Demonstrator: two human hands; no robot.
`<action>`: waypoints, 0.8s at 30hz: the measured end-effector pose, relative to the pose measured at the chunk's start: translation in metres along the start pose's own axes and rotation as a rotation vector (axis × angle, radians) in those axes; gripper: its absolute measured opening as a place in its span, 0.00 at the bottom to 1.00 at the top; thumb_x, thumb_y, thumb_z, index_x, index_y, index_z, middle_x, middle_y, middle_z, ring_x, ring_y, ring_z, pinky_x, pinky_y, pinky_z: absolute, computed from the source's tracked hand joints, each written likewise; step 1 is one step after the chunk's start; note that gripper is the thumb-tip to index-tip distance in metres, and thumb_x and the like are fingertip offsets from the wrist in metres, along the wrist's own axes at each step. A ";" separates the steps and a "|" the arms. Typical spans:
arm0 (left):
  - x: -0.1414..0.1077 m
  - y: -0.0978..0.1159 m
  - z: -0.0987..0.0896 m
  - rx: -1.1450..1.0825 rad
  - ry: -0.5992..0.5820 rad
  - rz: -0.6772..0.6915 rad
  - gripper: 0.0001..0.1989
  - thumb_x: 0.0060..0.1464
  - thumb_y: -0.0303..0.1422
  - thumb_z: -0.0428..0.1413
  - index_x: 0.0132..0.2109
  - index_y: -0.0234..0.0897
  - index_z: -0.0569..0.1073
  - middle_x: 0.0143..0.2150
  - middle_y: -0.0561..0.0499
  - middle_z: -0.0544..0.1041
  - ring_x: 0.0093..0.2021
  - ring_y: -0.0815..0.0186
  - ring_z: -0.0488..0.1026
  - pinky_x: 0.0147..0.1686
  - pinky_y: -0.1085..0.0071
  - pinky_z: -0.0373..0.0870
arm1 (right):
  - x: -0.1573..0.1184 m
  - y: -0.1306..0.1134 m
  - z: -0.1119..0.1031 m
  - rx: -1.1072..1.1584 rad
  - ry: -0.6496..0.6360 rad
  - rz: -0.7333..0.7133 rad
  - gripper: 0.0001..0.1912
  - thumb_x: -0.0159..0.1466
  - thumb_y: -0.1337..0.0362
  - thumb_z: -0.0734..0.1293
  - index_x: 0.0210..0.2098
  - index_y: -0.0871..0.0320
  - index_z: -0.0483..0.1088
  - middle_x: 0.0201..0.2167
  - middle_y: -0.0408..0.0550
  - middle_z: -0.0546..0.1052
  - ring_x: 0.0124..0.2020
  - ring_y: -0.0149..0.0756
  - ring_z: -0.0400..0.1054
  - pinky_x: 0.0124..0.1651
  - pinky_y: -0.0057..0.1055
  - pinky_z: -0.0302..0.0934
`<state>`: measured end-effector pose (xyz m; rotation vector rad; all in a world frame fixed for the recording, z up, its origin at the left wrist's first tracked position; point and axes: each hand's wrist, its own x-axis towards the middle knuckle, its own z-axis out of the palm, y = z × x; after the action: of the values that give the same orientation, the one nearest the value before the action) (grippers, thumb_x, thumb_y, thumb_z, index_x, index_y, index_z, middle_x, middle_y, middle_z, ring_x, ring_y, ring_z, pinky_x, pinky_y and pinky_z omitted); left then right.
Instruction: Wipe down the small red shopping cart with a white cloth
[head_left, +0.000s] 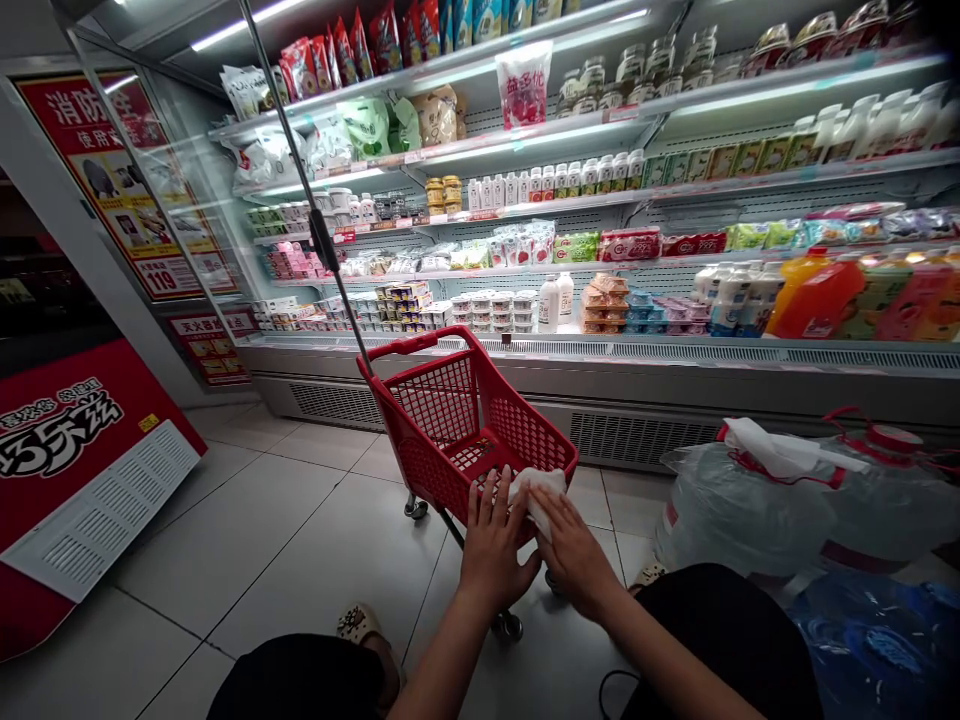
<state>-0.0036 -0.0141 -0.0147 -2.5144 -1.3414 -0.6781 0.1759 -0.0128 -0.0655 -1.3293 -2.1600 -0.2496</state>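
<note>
A small red plastic shopping cart point(420, 430) stands in front of me, its end rim close to my hands. My left hand point(491, 545) lies with fingers stretched out and apart against the end of the cart. Beside it, my right hand point(577, 550) presses a crumpled white cloth point(544, 485) onto the cart's rim. The cloth bunches up beyond the right fingers, and its underside is hidden. Both thumbs point inward, near each other. The basket's red grid wall point(439, 395) shows behind the hands.
A refrigerated display case point(637, 375) with several stocked shelves stretches behind the cart. Large water bottles point(757, 505) stand at my right, white wrap on top. A red freezer chest point(82, 480) is at the left. A thin dark pole point(300, 170) rises by the cart handle.
</note>
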 end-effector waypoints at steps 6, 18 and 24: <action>-0.003 0.001 -0.006 0.024 -0.054 0.048 0.52 0.59 0.42 0.59 0.79 0.41 0.38 0.80 0.44 0.43 0.79 0.49 0.41 0.75 0.44 0.39 | 0.003 0.028 -0.023 -0.022 -0.072 -0.145 0.36 0.74 0.66 0.54 0.78 0.50 0.38 0.75 0.45 0.56 0.75 0.36 0.50 0.78 0.46 0.37; 0.012 0.031 0.016 -0.033 -0.046 0.059 0.54 0.57 0.43 0.59 0.79 0.40 0.34 0.80 0.44 0.44 0.79 0.49 0.41 0.74 0.40 0.33 | 0.001 0.037 0.005 -0.015 0.029 0.055 0.34 0.75 0.64 0.52 0.78 0.56 0.38 0.74 0.52 0.60 0.75 0.42 0.51 0.75 0.50 0.50; 0.038 -0.013 -0.001 -0.018 -0.065 0.176 0.52 0.59 0.52 0.59 0.79 0.46 0.39 0.80 0.47 0.43 0.79 0.52 0.43 0.75 0.49 0.40 | -0.008 0.028 -0.023 0.055 -0.059 0.012 0.32 0.78 0.61 0.51 0.78 0.46 0.35 0.75 0.44 0.56 0.76 0.38 0.49 0.77 0.51 0.43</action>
<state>0.0032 0.0202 0.0043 -2.6507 -1.1202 -0.5788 0.2113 -0.0154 -0.0553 -1.3338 -2.1911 -0.1467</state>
